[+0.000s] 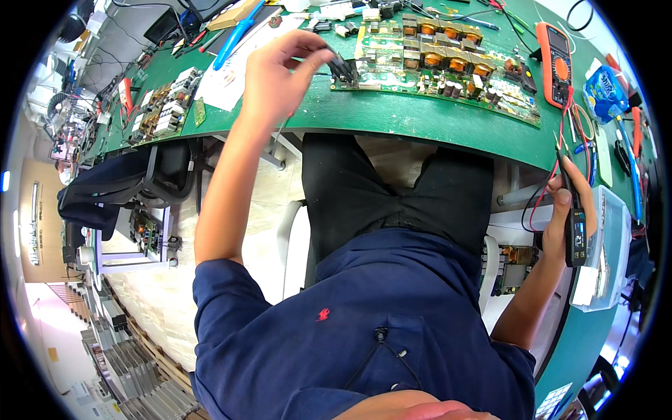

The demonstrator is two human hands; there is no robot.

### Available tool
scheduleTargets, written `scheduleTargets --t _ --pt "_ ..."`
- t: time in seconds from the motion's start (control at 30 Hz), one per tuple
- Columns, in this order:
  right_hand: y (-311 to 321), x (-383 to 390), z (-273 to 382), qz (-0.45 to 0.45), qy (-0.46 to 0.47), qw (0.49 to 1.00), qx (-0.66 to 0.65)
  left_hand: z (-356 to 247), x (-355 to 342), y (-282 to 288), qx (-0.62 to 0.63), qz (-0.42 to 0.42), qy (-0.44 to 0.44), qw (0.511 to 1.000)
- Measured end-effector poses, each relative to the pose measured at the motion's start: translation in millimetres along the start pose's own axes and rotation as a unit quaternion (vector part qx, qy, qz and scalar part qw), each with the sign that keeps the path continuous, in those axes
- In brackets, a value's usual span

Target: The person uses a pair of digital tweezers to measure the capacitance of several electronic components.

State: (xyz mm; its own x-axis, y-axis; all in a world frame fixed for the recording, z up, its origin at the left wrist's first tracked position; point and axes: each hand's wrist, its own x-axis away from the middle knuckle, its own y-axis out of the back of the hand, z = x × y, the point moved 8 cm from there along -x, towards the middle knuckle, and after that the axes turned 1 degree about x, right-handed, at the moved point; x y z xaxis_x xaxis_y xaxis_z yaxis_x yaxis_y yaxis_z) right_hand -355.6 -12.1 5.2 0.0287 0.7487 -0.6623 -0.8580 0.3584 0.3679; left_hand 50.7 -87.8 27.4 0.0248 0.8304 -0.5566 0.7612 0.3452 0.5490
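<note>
My left hand (287,70) has its thumb and fingers pinched on a small black part (341,68) at the near-left corner of a large green circuit board (385,77), which carries copper coils, capacitors and dark blocks. My right hand (570,203) is closed round a slim black handheld instrument (576,239) with a small lit screen and thin pointed tips, held upright at the right edge of the green bench (273,119). An orange multimeter (556,66) lies just above it, with red and black leads hanging down beside my right hand.
More boards (164,105), a blue-handled tool (234,45) and white paper (213,91) lie to the left. A blue packet (603,91) and clear plastic box (616,248) are at the right. A black chair (175,175) stands lower left. My legs are under the bench edge.
</note>
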Motion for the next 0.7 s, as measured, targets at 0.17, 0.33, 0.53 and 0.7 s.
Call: scheduleTargets --t 0.17,0.33,0.53,0.7 --pt "-7 -1 2 0.007 0.008 1.0 -0.018 -55 27 -63 -0.026 0.097 -0.125 0.987" --pt "-9 -2 8 0.01 0.023 1.0 -0.013 -42 26 -103 -0.038 0.117 -0.119 0.985" --pt "-15 1 3 0.017 0.017 0.999 -0.028 -49 10 -105 -0.046 0.187 -0.117 0.974" --pt "-18 3 -1 0.017 0.0 0.999 -0.032 -51 7 -108 -0.152 0.237 -0.169 0.945"
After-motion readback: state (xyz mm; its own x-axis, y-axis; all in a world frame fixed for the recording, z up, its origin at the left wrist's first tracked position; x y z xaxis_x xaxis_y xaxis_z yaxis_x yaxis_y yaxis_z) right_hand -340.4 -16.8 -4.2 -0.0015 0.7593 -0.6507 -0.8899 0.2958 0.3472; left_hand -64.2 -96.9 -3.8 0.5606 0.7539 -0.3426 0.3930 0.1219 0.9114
